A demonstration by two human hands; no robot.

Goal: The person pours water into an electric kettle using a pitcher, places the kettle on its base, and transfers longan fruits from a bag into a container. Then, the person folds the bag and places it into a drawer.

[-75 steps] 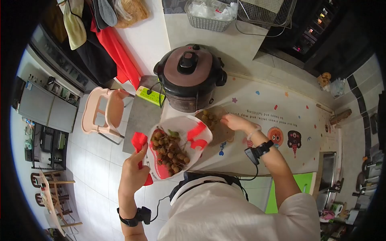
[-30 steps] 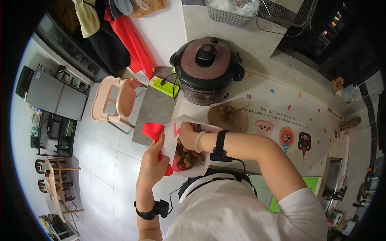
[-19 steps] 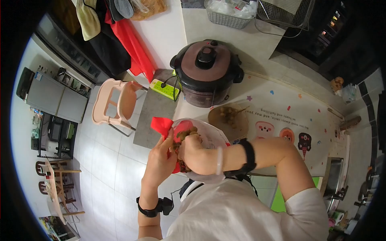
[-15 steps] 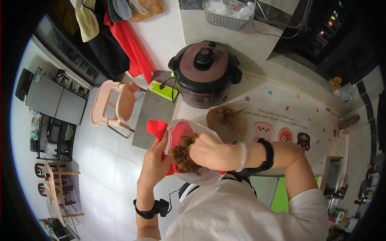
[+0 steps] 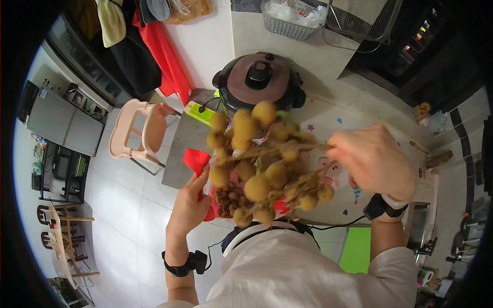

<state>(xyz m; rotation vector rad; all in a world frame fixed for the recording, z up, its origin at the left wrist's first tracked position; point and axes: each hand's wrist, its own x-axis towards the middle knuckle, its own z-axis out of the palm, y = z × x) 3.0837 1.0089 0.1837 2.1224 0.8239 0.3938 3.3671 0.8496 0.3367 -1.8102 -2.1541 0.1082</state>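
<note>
My right hand (image 5: pixel 374 161) is closed on the stems of a large bunch of longans (image 5: pixel 258 188), held up close to the camera. The round brown fruits spread to the left of the hand and are slightly blurred. My left hand (image 5: pixel 187 206) grips the edge of a red plastic bag (image 5: pixel 196 160), its fingers closed on the gathered plastic. Below the bunch, more longans (image 5: pixel 230 200) show inside the bag. Much of the bag's mouth is hidden behind the raised fruit.
An electric pressure cooker (image 5: pixel 257 82) stands on the counter ahead, beside a green power strip (image 5: pixel 199 113). A grey basket (image 5: pixel 292 25) with plastic bags is at the back. A pink high chair (image 5: pixel 149 131) stands left, and a sink (image 5: pixel 418 226) lies right.
My right hand has come up out of the bag and moved right, lifting the bunch of longans toward the camera. My left hand has kept its hold on the bag.
</note>
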